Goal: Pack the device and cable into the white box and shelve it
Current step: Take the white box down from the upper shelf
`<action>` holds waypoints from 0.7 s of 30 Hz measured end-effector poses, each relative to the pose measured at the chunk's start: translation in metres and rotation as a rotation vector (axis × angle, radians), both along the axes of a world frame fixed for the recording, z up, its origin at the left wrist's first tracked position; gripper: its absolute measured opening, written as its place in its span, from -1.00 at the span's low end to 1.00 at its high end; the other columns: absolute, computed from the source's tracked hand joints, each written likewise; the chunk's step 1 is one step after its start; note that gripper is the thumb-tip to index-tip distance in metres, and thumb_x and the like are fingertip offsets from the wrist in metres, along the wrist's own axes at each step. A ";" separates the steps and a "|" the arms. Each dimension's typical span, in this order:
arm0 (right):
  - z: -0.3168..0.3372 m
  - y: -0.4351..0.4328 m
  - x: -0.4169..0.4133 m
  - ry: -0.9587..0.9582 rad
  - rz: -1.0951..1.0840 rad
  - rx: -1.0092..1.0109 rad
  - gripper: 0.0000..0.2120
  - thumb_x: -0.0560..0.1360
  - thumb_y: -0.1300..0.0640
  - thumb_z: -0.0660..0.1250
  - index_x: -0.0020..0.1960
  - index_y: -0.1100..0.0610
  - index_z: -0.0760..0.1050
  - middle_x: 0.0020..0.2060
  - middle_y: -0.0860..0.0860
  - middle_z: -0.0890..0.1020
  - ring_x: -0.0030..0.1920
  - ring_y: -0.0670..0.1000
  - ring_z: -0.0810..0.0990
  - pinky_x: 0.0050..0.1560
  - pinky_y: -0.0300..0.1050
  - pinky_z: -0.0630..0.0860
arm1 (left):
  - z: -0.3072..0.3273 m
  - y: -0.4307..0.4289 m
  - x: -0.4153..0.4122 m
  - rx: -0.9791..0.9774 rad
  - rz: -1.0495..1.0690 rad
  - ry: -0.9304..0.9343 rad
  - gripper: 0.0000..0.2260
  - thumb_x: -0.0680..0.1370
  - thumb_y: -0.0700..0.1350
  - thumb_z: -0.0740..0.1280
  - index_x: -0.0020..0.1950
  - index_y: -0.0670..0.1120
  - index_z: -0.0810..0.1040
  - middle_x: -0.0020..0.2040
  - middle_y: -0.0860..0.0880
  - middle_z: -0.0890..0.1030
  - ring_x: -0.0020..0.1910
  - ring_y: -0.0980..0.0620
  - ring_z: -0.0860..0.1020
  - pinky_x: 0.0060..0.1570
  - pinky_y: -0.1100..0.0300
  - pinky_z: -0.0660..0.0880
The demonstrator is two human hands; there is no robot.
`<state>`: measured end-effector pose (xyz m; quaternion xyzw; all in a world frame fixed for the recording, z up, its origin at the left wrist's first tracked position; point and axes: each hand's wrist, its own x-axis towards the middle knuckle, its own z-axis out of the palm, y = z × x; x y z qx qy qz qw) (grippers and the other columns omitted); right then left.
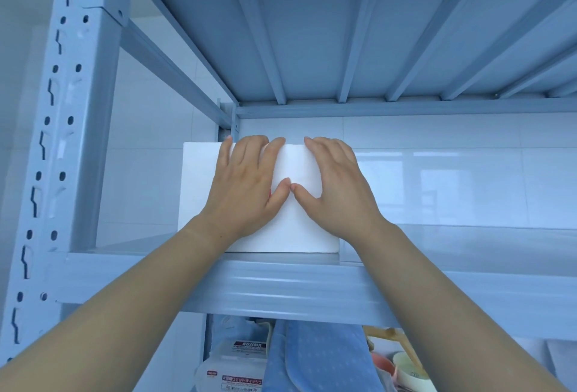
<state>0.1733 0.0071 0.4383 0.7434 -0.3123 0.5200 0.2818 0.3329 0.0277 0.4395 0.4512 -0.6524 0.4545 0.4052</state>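
The closed white box (199, 185) stands on the grey metal shelf (281, 285), near its left end and just behind the front lip. My left hand (246, 182) lies flat against the box's front face, fingertips reaching the top edge. My right hand (334, 185) presses flat beside it, fingers straight, thumb tips nearly touching. The device and the cable are not visible.
The perforated grey upright (53, 129) stands at the left, and the ribbed underside of the shelf above (312, 42) hangs over the box. A white tiled wall is behind. On the shelf below sit a wet-tissue pack (237, 369), blue cloth (324, 360) and small bowls (406, 366).
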 end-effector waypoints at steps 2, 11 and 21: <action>0.000 0.002 0.002 -0.005 -0.018 -0.008 -0.40 0.46 -0.03 0.28 0.41 0.17 0.22 0.34 0.05 0.35 0.38 0.04 0.19 0.28 -0.12 0.29 | 0.003 0.003 0.001 0.029 -0.017 -0.001 -0.47 0.49 0.10 0.02 0.35 -0.16 0.33 0.16 -0.16 0.44 0.22 -0.14 0.37 0.35 -0.14 0.12; 0.004 0.023 0.005 -0.075 -0.034 -0.059 -0.57 0.51 0.03 0.22 0.35 0.11 0.33 0.18 0.04 0.44 0.24 0.05 0.30 0.20 -0.07 0.27 | 0.008 0.021 0.000 0.043 -0.131 0.002 -0.59 0.51 0.04 0.12 0.30 -0.12 0.37 0.11 -0.09 0.43 0.14 -0.09 0.37 0.26 0.04 0.13; 0.008 0.077 -0.004 -0.160 -0.119 -0.207 -0.69 0.49 -0.05 0.22 0.08 0.17 0.43 -0.03 0.11 0.43 0.02 0.12 0.33 0.02 -0.08 0.25 | 0.018 0.066 -0.005 -0.138 -0.119 0.050 -0.60 0.50 0.16 0.01 0.03 -0.10 0.45 -0.09 -0.05 0.48 -0.05 -0.10 0.44 -0.02 0.05 0.21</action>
